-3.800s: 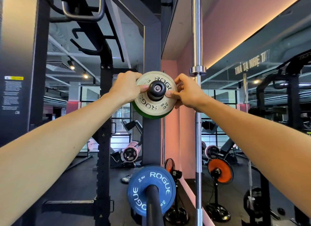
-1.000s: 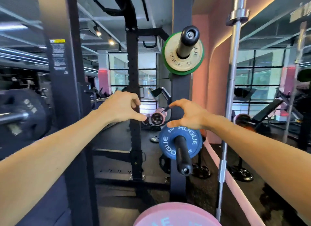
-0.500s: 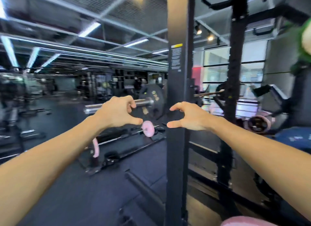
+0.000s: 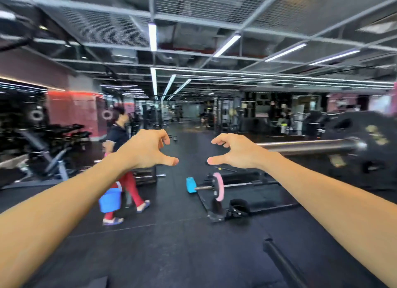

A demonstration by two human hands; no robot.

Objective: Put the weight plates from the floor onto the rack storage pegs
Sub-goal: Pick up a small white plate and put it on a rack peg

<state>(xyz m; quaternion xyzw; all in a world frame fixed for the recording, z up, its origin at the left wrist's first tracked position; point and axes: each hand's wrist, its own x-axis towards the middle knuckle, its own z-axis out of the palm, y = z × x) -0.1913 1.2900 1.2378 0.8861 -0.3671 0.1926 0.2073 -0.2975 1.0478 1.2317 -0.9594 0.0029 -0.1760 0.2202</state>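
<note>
Black rubber floor (image 4: 171, 249) fills my near view. I hold my left hand (image 4: 148, 149) and right hand (image 4: 234, 151) out side by side, apart, fingers loosely curled on nothing. Beyond and below them, well apart, a pink weight plate (image 4: 218, 186) sits upright on a barbell (image 4: 236, 185) resting on the floor.

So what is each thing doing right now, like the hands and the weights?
left hand: fingers loosely curled, holding nothing
right hand: fingers loosely curled, holding nothing
pink plate: upright on a bar above the floor
blue plate: at that bar's end
black plate: on a raised bar
</note>
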